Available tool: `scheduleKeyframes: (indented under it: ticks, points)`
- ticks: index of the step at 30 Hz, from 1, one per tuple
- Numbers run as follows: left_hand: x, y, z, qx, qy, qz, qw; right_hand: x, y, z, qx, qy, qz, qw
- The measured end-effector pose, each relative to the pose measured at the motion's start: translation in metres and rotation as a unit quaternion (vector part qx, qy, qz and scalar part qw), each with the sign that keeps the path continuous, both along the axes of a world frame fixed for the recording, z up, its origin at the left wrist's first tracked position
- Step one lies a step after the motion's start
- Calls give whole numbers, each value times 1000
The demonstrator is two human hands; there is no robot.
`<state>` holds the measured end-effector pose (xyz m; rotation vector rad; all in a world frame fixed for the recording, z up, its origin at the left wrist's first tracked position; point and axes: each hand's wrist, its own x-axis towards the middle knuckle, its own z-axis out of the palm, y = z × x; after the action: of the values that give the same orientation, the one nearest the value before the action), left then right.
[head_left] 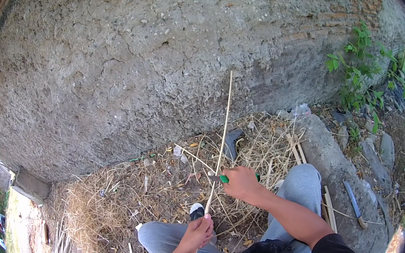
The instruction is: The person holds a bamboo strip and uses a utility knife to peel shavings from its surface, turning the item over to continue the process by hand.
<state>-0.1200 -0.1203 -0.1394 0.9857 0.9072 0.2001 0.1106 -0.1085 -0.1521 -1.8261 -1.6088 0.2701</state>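
Observation:
A long, pale strip of split cane or bamboo [227, 110] slants from near my lap up toward the wall. My left hand [196, 235] is closed around its lower part, between my knees. Higher up, my right hand [240, 182] grips a knife with a green handle [224, 179]. Its short dark blade [214, 178] lies against the strip or just beside it; contact is hard to tell. Most of the handle is hidden in my fingers.
Pale shavings [92, 218] cover the ground around my feet. A rough wall [155, 81] rises ahead. To the right, a large knife [354, 203] lies on a concrete ledge [316, 137], with green plants [361, 69] beyond. Several thin strips [61, 252] lie at left.

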Motion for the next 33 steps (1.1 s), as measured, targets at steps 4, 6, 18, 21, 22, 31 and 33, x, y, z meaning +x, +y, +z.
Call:
scheduleKeyframes:
  ticks: [4, 6, 18, 21, 22, 31, 33]
  points:
    - [12, 1, 6, 144, 80, -34, 986, -5, -3, -2, -16, -14, 13, 1000]
    - [13, 6, -4, 166, 71, -31, 983, -10, -6, -5, -13, -32, 29, 999]
    - [27, -7, -4, 432, 172, -35, 885, -11, 0, -6, -73, -75, -35, 994]
    - [19, -15, 2, 437, 194, -67, 876, -6, 3, -3, -62, -95, -35, 993]
    - [15, -15, 4, 448, 222, -82, 862, -7, 3, -4, -62, -94, -36, 993]
    - [-41, -72, 3, 504, 265, -153, 808, 43, 26, -21, -41, -29, -166, 985]
    - [-62, -87, 2, 524, 245, -160, 800, 61, 32, -26, -46, -39, -173, 983]
